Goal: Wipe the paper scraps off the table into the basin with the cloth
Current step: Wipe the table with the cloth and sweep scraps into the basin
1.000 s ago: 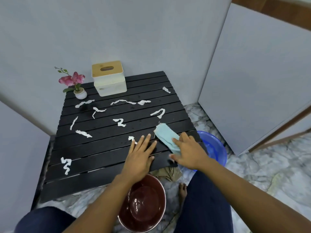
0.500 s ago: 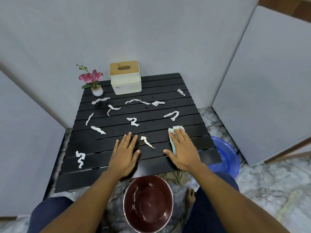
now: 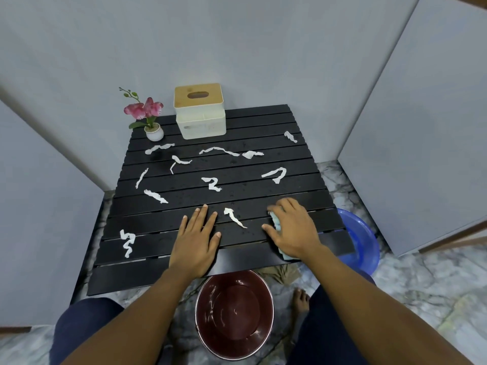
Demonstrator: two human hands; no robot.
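- While the right hand (image 3: 292, 227) presses flat on the light blue cloth (image 3: 276, 220), the cloth lies mostly hidden near the slatted table's (image 3: 263, 122) front right edge, its long axis running front to back.
- Left hand (image 3: 196, 241) rests palm down, fingers spread, holding nothing.
- Nearest paper scrap (image 3: 234, 217) lies between the hands, angled diagonally.
- Maroon basin (image 3: 234, 313) sits on the floor below the table's front edge.

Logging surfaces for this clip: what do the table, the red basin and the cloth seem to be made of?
Table: black slats with gaps, matt; painted wood or composite, cannot tell which.
Red basin: dark red inside, glossy with highlights, pale shiny rim; probably enamelled or coated metal, possibly plastic.
Cloth: pale blue, soft and folded under the right hand; likely microfibre or cotton.
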